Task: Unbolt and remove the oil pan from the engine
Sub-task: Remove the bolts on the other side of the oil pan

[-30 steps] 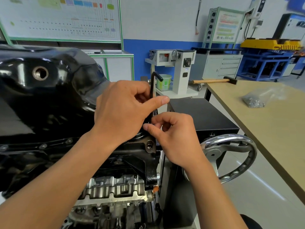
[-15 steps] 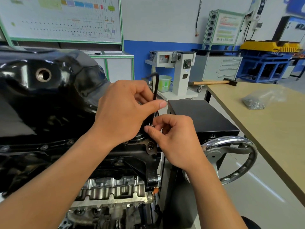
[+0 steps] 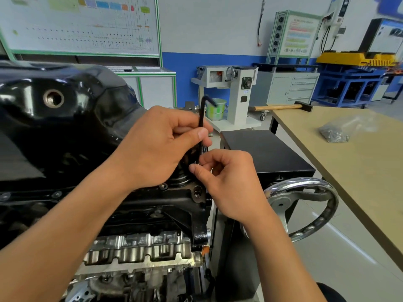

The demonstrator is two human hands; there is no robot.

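No readable text: print on the wall chart [image 3: 82, 25] and the poster [image 3: 299, 32] is too blurred

Glossy black oil pan [image 3: 65, 131] atop engine [image 3: 141, 247], open threaded drain hole [image 3: 53, 98], hex key [image 3: 201, 118] upright at its corner

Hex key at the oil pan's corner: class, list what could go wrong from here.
1. The left hand holds the hex key by thumb and fingertips only; it may slip off.
2. The right hand pinches the key's lower end at the oil pan corner; a loosened bolt could fall to the floor.
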